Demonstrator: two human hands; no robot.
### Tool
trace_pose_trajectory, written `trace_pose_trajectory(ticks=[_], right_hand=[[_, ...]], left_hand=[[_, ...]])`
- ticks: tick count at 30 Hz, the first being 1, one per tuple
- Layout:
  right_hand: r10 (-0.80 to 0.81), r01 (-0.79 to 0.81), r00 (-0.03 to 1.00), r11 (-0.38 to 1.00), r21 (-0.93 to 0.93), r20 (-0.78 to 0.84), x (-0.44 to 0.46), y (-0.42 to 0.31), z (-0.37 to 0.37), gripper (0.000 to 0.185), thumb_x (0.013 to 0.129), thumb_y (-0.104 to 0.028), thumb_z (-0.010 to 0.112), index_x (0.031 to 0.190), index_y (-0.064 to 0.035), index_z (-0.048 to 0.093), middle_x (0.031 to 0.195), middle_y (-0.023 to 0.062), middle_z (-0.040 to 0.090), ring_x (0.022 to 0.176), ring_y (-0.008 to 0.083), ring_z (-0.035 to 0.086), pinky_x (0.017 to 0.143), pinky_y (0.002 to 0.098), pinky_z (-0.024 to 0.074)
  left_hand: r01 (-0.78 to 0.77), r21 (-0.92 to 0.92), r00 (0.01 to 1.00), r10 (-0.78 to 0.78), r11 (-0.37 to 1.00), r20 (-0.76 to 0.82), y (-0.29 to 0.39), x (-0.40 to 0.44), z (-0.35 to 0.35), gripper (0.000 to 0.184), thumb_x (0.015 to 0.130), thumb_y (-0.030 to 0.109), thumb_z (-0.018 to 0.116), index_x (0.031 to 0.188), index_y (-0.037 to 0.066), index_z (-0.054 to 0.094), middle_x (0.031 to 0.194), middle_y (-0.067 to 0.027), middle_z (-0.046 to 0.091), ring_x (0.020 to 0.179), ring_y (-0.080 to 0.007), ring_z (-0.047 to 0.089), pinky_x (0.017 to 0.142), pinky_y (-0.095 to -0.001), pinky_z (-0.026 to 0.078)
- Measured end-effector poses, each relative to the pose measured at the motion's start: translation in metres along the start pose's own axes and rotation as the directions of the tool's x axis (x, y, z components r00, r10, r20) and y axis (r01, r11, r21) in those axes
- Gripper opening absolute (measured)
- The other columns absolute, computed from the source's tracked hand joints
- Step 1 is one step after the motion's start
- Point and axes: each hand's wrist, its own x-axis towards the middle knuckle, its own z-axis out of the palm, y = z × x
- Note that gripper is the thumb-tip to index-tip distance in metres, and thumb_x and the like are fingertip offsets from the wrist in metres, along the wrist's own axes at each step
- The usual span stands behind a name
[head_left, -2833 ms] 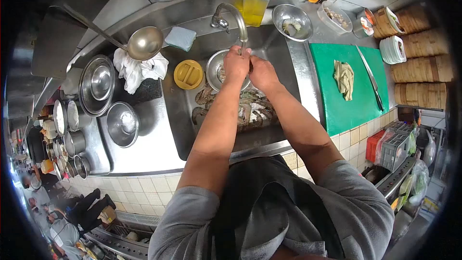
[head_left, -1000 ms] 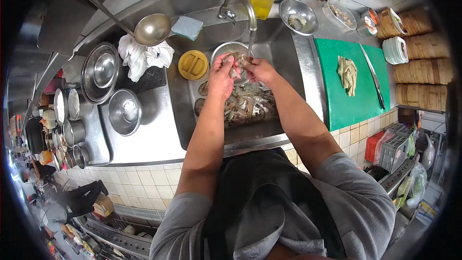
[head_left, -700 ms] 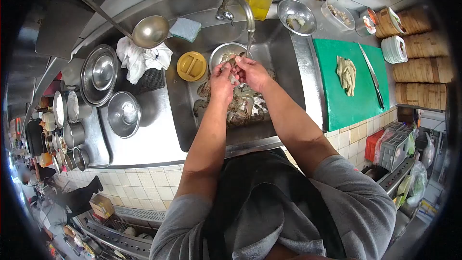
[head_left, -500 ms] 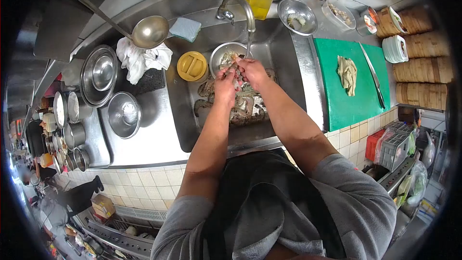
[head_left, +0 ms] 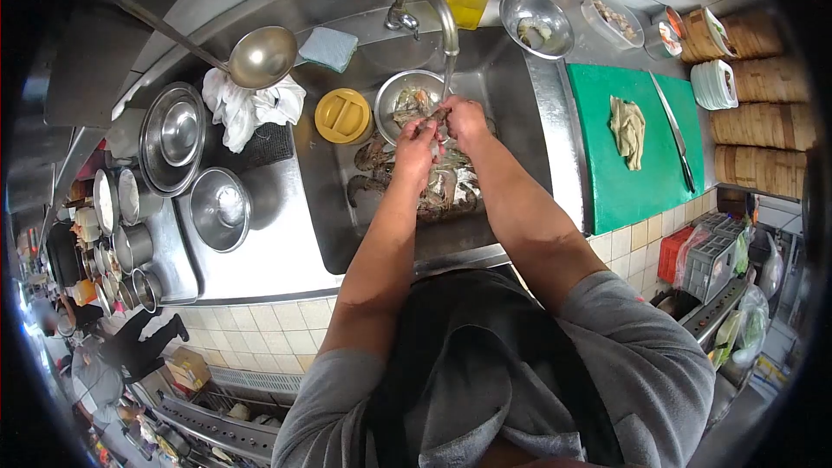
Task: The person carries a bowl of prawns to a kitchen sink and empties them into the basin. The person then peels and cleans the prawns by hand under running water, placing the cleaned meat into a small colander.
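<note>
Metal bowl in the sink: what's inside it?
The metal bowl holds greyish and orange bits, probably shrimp pieces. The left hand and right hand cover its lower-right part, so what lies there cannot be seen.

Counted two hands: left hand [head_left: 417, 156] and right hand [head_left: 469, 125]. One each was tallied of sink [head_left: 520, 113], faucet [head_left: 450, 35], yellow lid [head_left: 342, 116], ladle [head_left: 263, 58], green board [head_left: 600, 143], knife [head_left: 670, 126]. Steel bowls numbered at least three: sink bowl [head_left: 389, 94], left bowl [head_left: 219, 209], right bowl [head_left: 552, 24]. Shrimp [head_left: 448, 186] were several; overlap prevented an exact count.
</note>
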Motion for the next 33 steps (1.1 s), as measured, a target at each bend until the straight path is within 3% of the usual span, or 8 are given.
trace_pose_trajectory(ticks=[6, 9, 12, 15, 17, 21, 31, 33], right_hand=[[-0.041, 0.097, 0.971, 0.969, -0.229, 0.237, -0.006, -0.028, -0.007, 0.021, 0.083, -0.019, 0.061, 0.082, 0.0025, 0.063, 0.065, 0.0078, 0.058, 0.05, 0.0157, 0.049, 0.045, 0.0307, 0.0364], [-0.159, 0.23, 0.968, 0.877, -0.422, 0.196, 0.011, -0.034, -0.013, 0.018, 0.083, -0.015, 0.059, 0.084, 0.0028, 0.061, 0.065, 0.0078, 0.059, 0.052, 0.0163, 0.053, 0.048, 0.0309, 0.0416], [-0.242, 0.268, 0.963, 0.807, -0.527, 0.119, 0.019, -0.041, -0.016, 0.018, 0.083, -0.013, 0.059, 0.085, 0.0043, 0.061, 0.065, 0.0084, 0.06, 0.055, 0.0168, 0.056, 0.052, 0.0315, 0.0453], [-0.286, 0.279, 0.953, 0.695, -0.663, 0.102, 0.011, -0.052, -0.018, 0.022, 0.083, -0.016, 0.06, 0.085, 0.0064, 0.062, 0.067, 0.0107, 0.062, 0.056, 0.0175, 0.058, 0.053, 0.0319, 0.046], [-0.373, 0.313, 0.923, 0.581, -0.752, 0.096, 0.014, -0.052, -0.021, 0.031, 0.076, -0.021, 0.061, 0.085, 0.0084, 0.065, 0.08, 0.0225, 0.067, 0.071, 0.0307, 0.067, 0.068, 0.0392, 0.0515], [-0.366, 0.3, 0.927, 0.592, -0.748, 0.081, 0.011, -0.051, -0.025, 0.031, 0.077, -0.021, 0.062, 0.085, 0.0085, 0.065, 0.082, 0.0224, 0.067, 0.072, 0.0307, 0.068, 0.069, 0.039, 0.0518], [-0.143, 0.277, 0.932, 0.874, -0.4, 0.333, -0.024, -0.065, -0.034, 0.022, 0.089, -0.018, 0.061, 0.092, 0.0037, 0.062, 0.069, 0.0084, 0.061, 0.054, 0.0153, 0.056, 0.05, 0.0297, 0.0457], [-0.122, 0.287, 0.901, 0.888, -0.359, 0.417, -0.026, -0.067, -0.034, 0.019, 0.091, -0.017, 0.06, 0.093, 0.002, 0.061, 0.069, 0.0058, 0.059, 0.054, 0.013, 0.053, 0.05, 0.0275, 0.0445]], left_hand=[[-0.032, 0.002, 0.999, 0.032, 0.999, -0.006, 0.011, 0.022, 0.001, 0.023, 0.094, 0.02, 0.057, 0.113, 0.008, 0.054, 0.087, -0.0031, 0.062, 0.067, -0.0165, 0.059, 0.056, -0.0311, 0.045], [-0.47, 0.608, 0.855, 0.5, 0.64, 0.135, 0.023, 0.029, 0.005, 0.026, 0.088, 0.017, 0.062, 0.109, 0.001, 0.062, 0.093, -0.0101, 0.068, 0.075, -0.0206, 0.065, 0.069, -0.0338, 0.051], [-0.542, 0.733, 0.783, 0.563, 0.41, 0.265, 0.04, 0.03, 0.014, 0.024, 0.083, 0.02, 0.066, 0.099, 0.002, 0.067, 0.084, -0.013, 0.07, 0.072, -0.0228, 0.067, 0.069, -0.0346, 0.051], [-0.494, 0.809, 0.812, 0.502, 0.319, 0.299, 0.055, 0.025, 0.025, 0.021, 0.08, 0.022, 0.066, 0.09, 0.004, 0.07, 0.079, -0.0154, 0.069, 0.072, -0.0301, 0.067, 0.069, -0.0368, 0.051], [-0.494, 0.826, 0.808, 0.494, 0.272, 0.32, 0.06, 0.023, 0.03, 0.021, 0.079, 0.024, 0.065, 0.088, 0.005, 0.07, 0.079, -0.0164, 0.068, 0.074, -0.033, 0.066, 0.069, -0.038, 0.051], [-0.542, 0.825, 0.753, 0.527, 0.159, 0.393, 0.056, 0.026, 0.03, 0.021, 0.08, 0.024, 0.064, 0.088, 0.006, 0.07, 0.081, -0.0187, 0.066, 0.076, -0.0373, 0.064, 0.07, -0.0412, 0.051], [-0.489, 0.772, 0.842, 0.451, 0.406, 0.295, 0.048, 0.044, 0.007, 0.018, 0.083, 0.022, 0.063, 0.084, 0.004, 0.068, 0.075, -0.0162, 0.068, 0.069, -0.0321, 0.066, 0.067, -0.0387, 0.052], [-0.279, 0.495, 0.954, 0.18, 0.823, 0.239, 0.049, 0.046, 0.003, 0.017, 0.088, 0.019, 0.06, 0.088, 0.003, 0.068, 0.077, -0.0077, 0.069, 0.07, -0.0211, 0.067, 0.065, -0.0342, 0.052]])
